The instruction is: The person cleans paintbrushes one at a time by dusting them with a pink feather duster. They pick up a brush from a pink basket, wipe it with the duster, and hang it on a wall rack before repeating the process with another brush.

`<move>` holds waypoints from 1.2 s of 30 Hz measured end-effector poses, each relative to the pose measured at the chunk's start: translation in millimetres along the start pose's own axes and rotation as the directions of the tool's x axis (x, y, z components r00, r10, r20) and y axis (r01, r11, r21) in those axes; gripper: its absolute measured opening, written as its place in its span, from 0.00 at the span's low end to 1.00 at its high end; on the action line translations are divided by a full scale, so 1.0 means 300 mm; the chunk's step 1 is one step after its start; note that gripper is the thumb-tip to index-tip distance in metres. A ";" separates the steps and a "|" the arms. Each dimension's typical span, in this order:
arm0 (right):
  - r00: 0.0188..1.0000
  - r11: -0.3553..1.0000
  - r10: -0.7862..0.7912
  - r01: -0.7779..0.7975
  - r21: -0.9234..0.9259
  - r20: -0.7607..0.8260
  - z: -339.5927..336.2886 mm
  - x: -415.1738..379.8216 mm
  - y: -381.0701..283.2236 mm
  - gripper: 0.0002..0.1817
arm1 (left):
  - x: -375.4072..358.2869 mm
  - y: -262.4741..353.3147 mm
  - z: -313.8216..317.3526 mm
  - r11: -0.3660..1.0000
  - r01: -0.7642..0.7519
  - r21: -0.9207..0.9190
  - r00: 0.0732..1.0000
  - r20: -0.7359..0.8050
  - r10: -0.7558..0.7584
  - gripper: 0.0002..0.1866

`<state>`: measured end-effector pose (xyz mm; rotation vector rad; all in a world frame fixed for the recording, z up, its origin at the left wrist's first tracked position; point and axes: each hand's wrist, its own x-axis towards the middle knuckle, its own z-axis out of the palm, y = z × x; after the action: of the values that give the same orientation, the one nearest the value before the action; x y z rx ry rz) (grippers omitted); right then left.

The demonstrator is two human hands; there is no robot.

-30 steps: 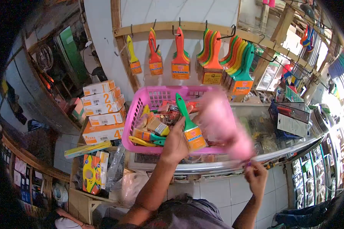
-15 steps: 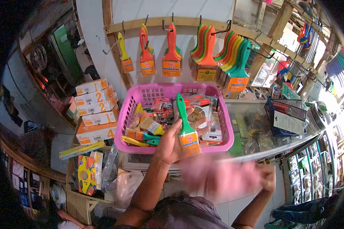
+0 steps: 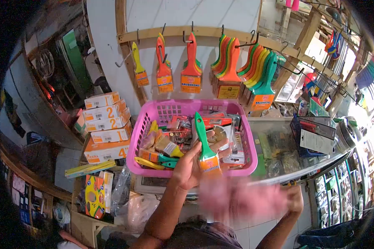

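Note:
My left hand (image 3: 187, 172) holds a paintbrush (image 3: 202, 139) with its green handle pointing up. The brush rests against the palm and fingers, its orange wrapper facing me and its lower end partly covered by the cloth. My right hand (image 3: 294, 199), lower right, grips the end of a pink cloth (image 3: 245, 199). Motion blurs the cloth, which stretches left to just below the brush. Behind my left hand stands a pink plastic basket (image 3: 253, 145) filled with packaged tools and more brushes, among them a yellow-handled brush (image 3: 169, 146).
Brushes with red handles (image 3: 191, 58) and green handles (image 3: 266, 76) hang from hooks on a wooden rail above the basket. Orange-and-white boxes (image 3: 108, 151) are stacked at left. A glass display counter (image 3: 274, 145) extends right, with a dark blue rack (image 3: 299, 133) on it.
The camera view has tilted up slightly, so the basket, brushes and boxes appear lower. My left hand keeps the paintbrush; the cloth in my right hand is blurred in both frames.

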<state>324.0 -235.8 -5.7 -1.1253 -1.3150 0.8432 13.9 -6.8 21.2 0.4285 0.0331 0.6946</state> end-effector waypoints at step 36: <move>0.940 0.977 -0.057 0.122 -0.176 0.338 -0.008 0.082 -0.125 0.20 | -0.017 -0.041 0.021 0.909 -0.287 0.303 0.936 -0.112 0.333 0.15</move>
<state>324.3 -223.2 37.6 -1.0953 -1.7479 0.8756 18.6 -20.7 21.6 0.6603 0.2239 1.0466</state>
